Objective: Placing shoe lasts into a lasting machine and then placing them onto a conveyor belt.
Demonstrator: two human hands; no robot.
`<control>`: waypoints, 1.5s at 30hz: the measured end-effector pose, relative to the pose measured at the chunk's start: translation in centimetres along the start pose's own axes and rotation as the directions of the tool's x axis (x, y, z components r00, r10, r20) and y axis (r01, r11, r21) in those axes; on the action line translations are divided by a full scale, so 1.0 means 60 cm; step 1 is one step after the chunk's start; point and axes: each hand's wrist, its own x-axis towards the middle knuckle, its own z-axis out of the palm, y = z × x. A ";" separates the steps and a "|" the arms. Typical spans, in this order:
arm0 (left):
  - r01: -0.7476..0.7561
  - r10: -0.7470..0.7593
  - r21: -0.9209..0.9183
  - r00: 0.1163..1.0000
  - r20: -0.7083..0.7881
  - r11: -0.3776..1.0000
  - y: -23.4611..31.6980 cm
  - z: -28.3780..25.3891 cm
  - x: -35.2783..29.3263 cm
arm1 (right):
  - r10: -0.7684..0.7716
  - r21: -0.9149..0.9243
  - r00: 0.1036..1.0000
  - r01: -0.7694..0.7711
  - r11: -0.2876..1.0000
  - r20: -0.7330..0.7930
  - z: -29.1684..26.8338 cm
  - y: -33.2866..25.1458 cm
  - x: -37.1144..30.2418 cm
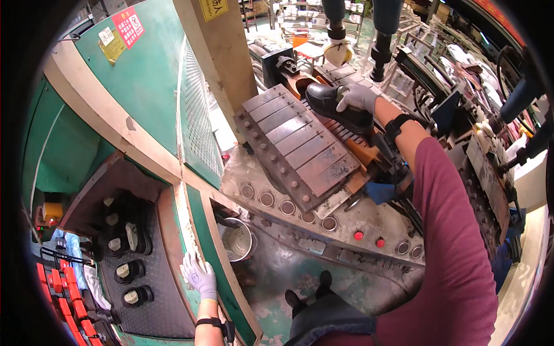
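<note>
My right hand [359, 98], in a pale glove, is closed around a black shoe [325, 99] at the far side of the press. The shoe lies over the gap beside a row of metal plates [309, 143], and its underside is hidden. My left hand [200, 275], also gloved, rests with fingers outstretched against the worn beige frame [184, 222] of the green machine. It holds nothing. Left of that hand, several dark shoes with pale tops [137, 296] stand on a dark textured belt [167, 305].
A white bucket [252, 245] stands on the floor between the machines. Red buttons [358, 236] sit on the press's front panel. Blue cylinders [386, 16] hang above the press. A beige post [222, 52] rises at its left. Red pieces [68, 282] lie at far left.
</note>
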 end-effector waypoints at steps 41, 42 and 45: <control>-0.102 0.103 0.032 0.993 -0.050 0.994 -0.002 -0.026 -0.007 | -0.312 0.211 0.896 0.387 0.898 -0.315 0.247 -0.119 -0.430; -0.107 0.106 -0.030 0.994 -0.015 0.994 0.002 -0.042 -0.005 | -0.259 0.195 0.944 0.299 0.934 -0.205 0.295 -0.091 -0.510; -0.165 0.167 0.031 0.984 -0.066 0.986 -0.016 -0.027 0.004 | -0.172 -0.017 0.969 0.178 0.984 0.178 0.435 0.047 -0.707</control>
